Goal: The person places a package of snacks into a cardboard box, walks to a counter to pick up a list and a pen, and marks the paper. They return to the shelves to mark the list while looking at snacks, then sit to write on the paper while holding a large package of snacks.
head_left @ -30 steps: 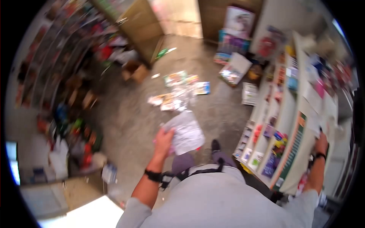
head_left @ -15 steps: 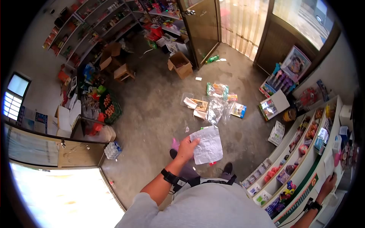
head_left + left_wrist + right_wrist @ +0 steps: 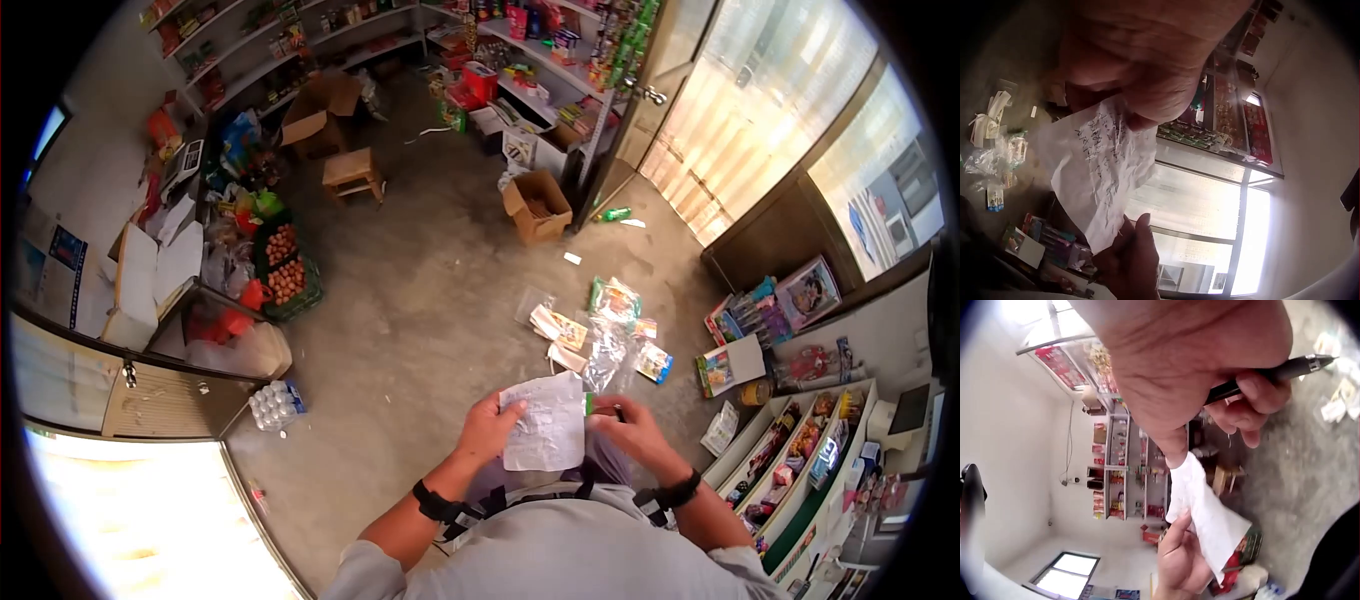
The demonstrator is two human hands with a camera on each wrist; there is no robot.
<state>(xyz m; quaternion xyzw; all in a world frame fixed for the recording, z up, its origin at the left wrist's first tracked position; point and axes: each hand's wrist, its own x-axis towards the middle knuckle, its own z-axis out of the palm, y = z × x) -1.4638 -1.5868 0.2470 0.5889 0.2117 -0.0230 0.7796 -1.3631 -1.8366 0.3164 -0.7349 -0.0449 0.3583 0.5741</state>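
Observation:
A creased white sheet of paper [image 3: 545,430] with handwriting is held in front of my body. My left hand [image 3: 490,430] pinches its left side, thumb on top, and the written lines show in the left wrist view. At the opposite edge is my right hand [image 3: 635,440], its thumb and fingertip right at the paper's border. A dark pen [image 3: 1300,367] lies across the curled fingers of that hand, its pointed tip sticking out past them in the right wrist view.
Plastic packets [image 3: 610,345] lie on the concrete floor ahead. A tiered goods rack [image 3: 800,450] stands on the right. Farther off are a cardboard box [image 3: 538,205], a wooden stool [image 3: 352,172], a crate of eggs [image 3: 290,275] and an open door [image 3: 660,90].
My right hand has come from the rack top on the right to the paper's right edge. The head view has turned left, while my left hand keeps holding the paper.

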